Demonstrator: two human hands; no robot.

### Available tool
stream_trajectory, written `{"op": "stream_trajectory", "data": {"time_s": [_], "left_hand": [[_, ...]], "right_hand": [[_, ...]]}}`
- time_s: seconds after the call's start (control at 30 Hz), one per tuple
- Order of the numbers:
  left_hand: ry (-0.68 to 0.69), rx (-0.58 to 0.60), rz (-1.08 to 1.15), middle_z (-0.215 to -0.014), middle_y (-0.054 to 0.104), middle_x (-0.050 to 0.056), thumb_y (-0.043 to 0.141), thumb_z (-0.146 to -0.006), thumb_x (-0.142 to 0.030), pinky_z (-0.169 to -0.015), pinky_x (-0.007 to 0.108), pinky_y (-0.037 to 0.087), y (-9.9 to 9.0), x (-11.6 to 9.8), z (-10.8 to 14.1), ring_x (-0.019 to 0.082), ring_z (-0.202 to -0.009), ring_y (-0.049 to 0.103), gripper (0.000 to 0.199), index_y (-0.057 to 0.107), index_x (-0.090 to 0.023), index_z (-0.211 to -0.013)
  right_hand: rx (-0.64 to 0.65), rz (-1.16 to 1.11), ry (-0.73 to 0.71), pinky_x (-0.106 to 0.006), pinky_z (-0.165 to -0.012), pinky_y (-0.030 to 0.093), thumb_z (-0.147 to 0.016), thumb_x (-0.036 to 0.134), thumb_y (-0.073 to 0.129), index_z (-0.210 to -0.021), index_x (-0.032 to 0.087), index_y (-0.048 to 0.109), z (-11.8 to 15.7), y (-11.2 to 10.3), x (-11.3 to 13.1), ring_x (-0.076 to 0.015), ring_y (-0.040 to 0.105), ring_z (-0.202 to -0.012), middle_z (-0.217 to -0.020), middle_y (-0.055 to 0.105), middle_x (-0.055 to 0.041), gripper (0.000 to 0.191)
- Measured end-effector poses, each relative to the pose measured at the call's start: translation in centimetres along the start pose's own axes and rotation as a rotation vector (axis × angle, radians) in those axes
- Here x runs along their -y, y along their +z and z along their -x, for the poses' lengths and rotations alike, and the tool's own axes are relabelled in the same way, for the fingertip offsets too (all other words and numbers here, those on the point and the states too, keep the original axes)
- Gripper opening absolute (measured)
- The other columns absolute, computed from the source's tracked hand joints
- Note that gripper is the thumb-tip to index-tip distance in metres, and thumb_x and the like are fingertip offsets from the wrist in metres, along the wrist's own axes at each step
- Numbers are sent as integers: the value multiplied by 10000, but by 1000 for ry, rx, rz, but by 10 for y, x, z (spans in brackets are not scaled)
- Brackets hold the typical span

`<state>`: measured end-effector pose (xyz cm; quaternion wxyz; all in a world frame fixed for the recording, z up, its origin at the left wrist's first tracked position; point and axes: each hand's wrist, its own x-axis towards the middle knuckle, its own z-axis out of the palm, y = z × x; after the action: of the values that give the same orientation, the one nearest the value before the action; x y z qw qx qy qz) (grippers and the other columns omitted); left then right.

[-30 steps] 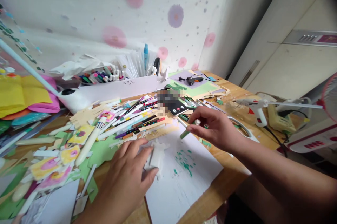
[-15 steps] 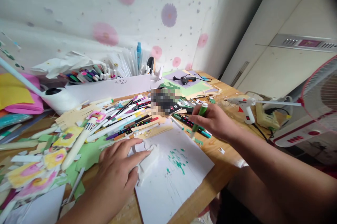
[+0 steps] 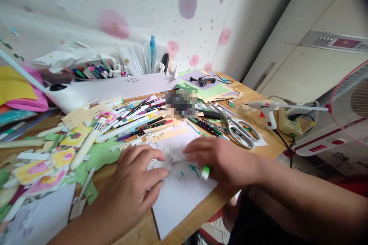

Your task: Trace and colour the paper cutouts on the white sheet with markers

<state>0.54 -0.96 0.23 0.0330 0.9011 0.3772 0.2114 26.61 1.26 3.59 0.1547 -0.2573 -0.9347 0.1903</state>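
A white sheet [image 3: 181, 206] with green ink marks [image 3: 193, 170] lies near the table's front edge. My left hand [image 3: 140, 176] rests at its left side, fingers curled against a crumpled white tissue [image 3: 169, 153]. On the other side of the tissue is my right hand [image 3: 218, 158], its fingertips at the tissue's right edge. A green marker [image 3: 205, 172] sticks out from under my right palm, held in the hand; most of it is hidden.
Large scissors [image 3: 243, 132] lie right of scattered pens and paper scraps. A white glue gun [image 3: 267, 112] stands at the right, beside a fan [image 3: 342, 130]. Painted paper pieces [image 3: 43, 172] cover the left side. A white box [image 3: 123, 87] is at the back.
My right hand has moved left and down with the green marker, onto the sheet by the tissue. The scissors are now uncovered. The view has shifted slightly, and my left hand remains at the tissue.
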Motion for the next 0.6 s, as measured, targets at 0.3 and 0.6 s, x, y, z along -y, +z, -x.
{"op": "stream_trajectory", "data": {"time_s": [0.3, 0.6], "left_hand": [[32, 173, -40, -982, 576, -7, 681, -686, -186, -900, 497, 224, 4, -2, 0, 265, -1003, 463, 222, 671, -341, -844], [12, 106, 36, -969, 583, -26, 677, -653, -126, -902, 451, 206, 6, -3, 3, 237, -989, 464, 246, 653, -319, -804]], "right_hand": [[136, -39, -55, -378, -939, 449, -882, 156, 515, -986, 199, 680, 8, 22, 20, -237, 596, -1083, -1096, 687, -114, 199], [133, 182, -107, -361, -883, 483, -920, 181, 479, -1020, 132, 641, 6, 27, 11, -214, 604, -1054, -1094, 674, -142, 196]]}}
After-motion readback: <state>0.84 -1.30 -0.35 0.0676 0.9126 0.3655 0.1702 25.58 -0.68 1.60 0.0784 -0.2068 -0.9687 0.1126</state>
